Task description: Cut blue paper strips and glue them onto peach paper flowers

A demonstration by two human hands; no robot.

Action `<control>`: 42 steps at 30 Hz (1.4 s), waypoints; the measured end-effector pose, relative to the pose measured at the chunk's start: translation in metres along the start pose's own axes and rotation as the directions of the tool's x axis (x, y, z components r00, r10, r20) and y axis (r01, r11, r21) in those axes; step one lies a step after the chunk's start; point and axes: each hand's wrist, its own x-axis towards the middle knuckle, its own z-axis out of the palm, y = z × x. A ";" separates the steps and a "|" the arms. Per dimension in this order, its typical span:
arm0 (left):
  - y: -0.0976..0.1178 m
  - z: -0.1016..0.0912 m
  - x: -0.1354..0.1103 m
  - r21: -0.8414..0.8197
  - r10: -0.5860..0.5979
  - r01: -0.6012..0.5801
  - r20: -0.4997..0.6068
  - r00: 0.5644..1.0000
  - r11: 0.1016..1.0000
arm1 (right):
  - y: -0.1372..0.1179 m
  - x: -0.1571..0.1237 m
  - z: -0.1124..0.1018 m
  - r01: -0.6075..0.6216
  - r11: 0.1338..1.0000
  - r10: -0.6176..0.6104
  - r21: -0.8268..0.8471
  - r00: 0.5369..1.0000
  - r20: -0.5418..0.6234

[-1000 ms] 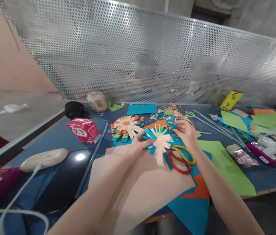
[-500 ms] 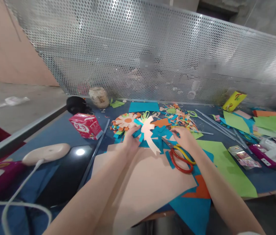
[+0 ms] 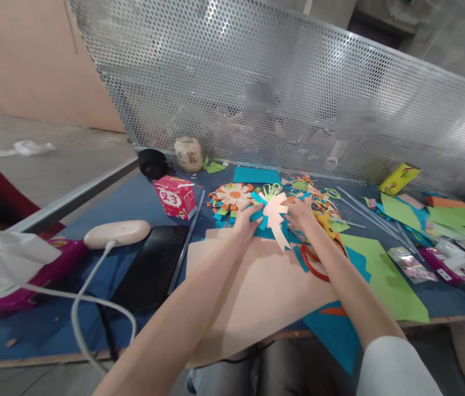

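A paper flower (image 3: pixel 273 212) with a pale peach strip, blue petals and green loops on top is held up between both hands. My left hand (image 3: pixel 248 219) grips its blue left edge, fingers closed. My right hand (image 3: pixel 299 213) has its fingers closed at the flower's right side; the fingertips are partly hidden. Under my right forearm lie scissors with a red handle loop (image 3: pixel 314 265). Beneath the hands are a large peach sheet (image 3: pixel 253 297) and blue paper. Just behind my left hand sits a finished-looking layered flower (image 3: pixel 234 194) with an orange centre.
Paper scraps (image 3: pixel 319 201) lie behind my right hand. A red box (image 3: pixel 175 197), a phone (image 3: pixel 152 269) and a white cable (image 3: pixel 78 308) are on the left. Green paper (image 3: pixel 393 280) and a yellow box (image 3: pixel 400 178) stand right. A perforated metal panel (image 3: pixel 224 88) borders the back.
My right hand has moved left from beside the scissors to the paper flower's right edge. My left hand still holds the flower. The view has shifted to the left.
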 end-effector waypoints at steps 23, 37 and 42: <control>-0.006 0.009 -0.033 0.528 -0.040 -0.119 0.280 0.959 0.841 | 0.026 -0.053 -0.049 0.086 0.301 0.168 0.950 0.975 -0.142; -0.008 0.003 -0.033 0.630 0.037 -0.260 0.345 0.938 0.732 | 0.018 -0.057 -0.048 -0.033 0.094 0.060 0.995 0.998 0.028; -0.004 0.006 -0.036 0.627 0.053 -0.273 0.346 0.937 0.729 | 0.018 -0.056 -0.045 -0.011 0.165 0.078 0.986 0.997 -0.002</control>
